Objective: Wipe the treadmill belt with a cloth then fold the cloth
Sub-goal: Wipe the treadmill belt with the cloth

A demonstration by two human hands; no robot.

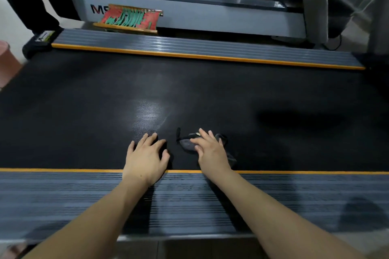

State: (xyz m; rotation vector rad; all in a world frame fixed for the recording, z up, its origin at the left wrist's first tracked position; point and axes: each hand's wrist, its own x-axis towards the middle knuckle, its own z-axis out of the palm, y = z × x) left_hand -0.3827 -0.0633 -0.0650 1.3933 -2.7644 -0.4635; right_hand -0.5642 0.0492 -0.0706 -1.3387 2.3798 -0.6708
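Observation:
The black treadmill belt [84, 111] fills the middle of the head view, with a pale sheen near its centre. A small dark grey cloth [186, 143] lies crumpled on the belt close to the near edge. My right hand [210, 151] lies on top of the cloth, fingers spread and slightly bent, pressing it to the belt. My left hand [147, 157] rests flat on the bare belt just left of the cloth, fingers spread, holding nothing.
Ribbed grey side rails with orange trim run along the near edge [63, 195] and far edge [210, 48] of the belt. A second treadmill [210, 12] stands beyond, with a red and green framed board [130, 19] leaning on it. A person's dark leg [27, 2] stands at top left.

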